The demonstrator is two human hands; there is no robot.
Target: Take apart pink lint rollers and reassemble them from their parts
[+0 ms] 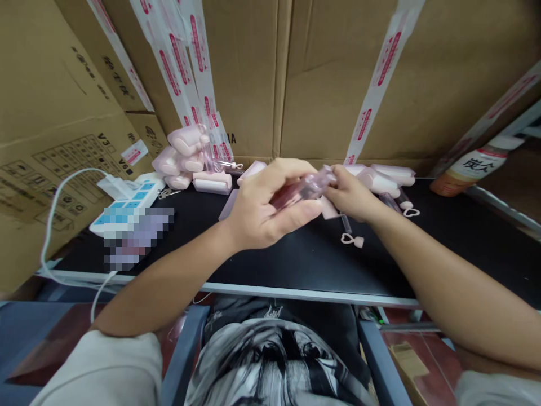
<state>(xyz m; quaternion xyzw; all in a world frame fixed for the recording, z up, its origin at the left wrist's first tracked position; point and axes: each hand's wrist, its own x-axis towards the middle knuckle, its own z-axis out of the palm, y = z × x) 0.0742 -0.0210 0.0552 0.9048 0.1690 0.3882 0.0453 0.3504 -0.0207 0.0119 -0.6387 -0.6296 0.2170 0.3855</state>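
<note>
My left hand [266, 206] is closed around a clear tube with dark red contents [298, 192], held above the black table [296, 259]. My right hand [350, 194] pinches the tube's far end, fingers pressed together on it. Just below the right hand a pale pink piece [328, 208] lies on the table. A small wand with a heart-shaped pink handle [353, 237] rests on the table near my right wrist. Another heart-handled wand [408, 208] lies further right.
Pale pink cases are piled at the back left [181, 158] and back right [386, 177]. A white and blue power strip [131, 203] with a cable sits at the left. Taped cardboard boxes [338, 73] wall in the table. A bottle [469, 169] lies at the right.
</note>
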